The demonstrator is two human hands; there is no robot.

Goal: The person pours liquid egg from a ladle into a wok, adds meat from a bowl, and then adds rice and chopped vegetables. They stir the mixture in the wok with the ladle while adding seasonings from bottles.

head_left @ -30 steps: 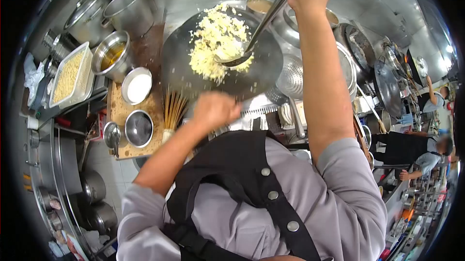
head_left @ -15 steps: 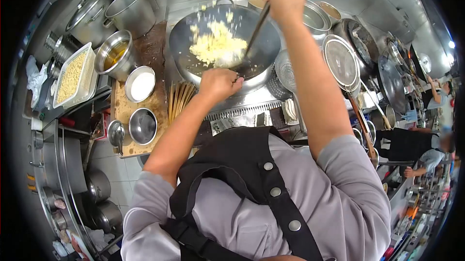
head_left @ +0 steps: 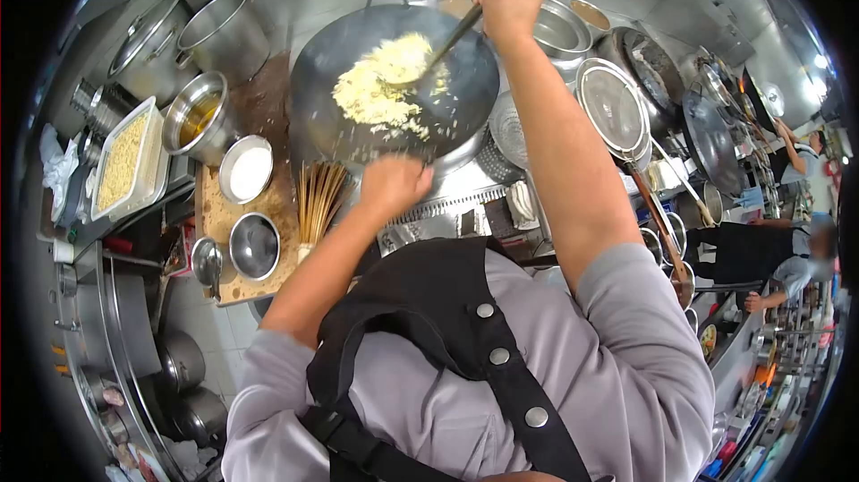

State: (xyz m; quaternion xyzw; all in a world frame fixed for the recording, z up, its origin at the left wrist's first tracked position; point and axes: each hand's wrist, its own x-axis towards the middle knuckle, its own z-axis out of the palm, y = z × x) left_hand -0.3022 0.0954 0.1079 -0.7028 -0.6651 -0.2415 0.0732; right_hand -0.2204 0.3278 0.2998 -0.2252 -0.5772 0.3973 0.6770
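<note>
My right hand (head_left: 512,8) is closed round the wooden grip of a ladle (head_left: 458,37), raised above the far right side of the wok. The ladle's bowl dips into pale yellow fried rice (head_left: 371,93) in the middle of the dark wok (head_left: 313,57). Loose grains fly around the near part of the mound. Curled at the wok's near rim, my left hand (head_left: 392,188) is slightly blurred and grips the wok there. The exact spot it holds is hidden under the fingers.
On the left stand a bowl of white powder or grains (head_left: 246,153), an empty steel bowl (head_left: 235,245), a pot with oil (head_left: 217,128), bamboo sticks (head_left: 318,200) and a tub of noodle-like food (head_left: 159,133). Strainers (head_left: 586,115) lie at right. Two people work far right.
The wok has tilted and shifted, its far handle now showing higher. The rice has gathered more to the middle. My right hand and the ladle have swung left; my left hand has lowered.
</note>
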